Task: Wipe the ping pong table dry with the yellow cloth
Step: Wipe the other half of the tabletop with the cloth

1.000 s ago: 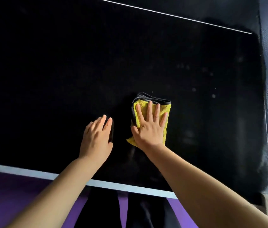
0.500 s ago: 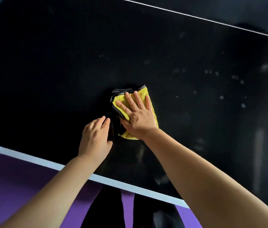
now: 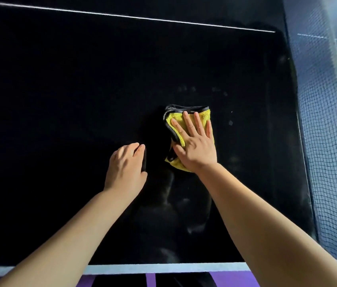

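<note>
Looks partly done: right hand spread flat on the yellow cloth, left hand resting relaxed on the ping pong table, some droplets not yet wiped

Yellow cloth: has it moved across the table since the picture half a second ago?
Yes. The yellow cloth slid right, toward the pale spot on the ping pong table, away from the left hand.
</note>
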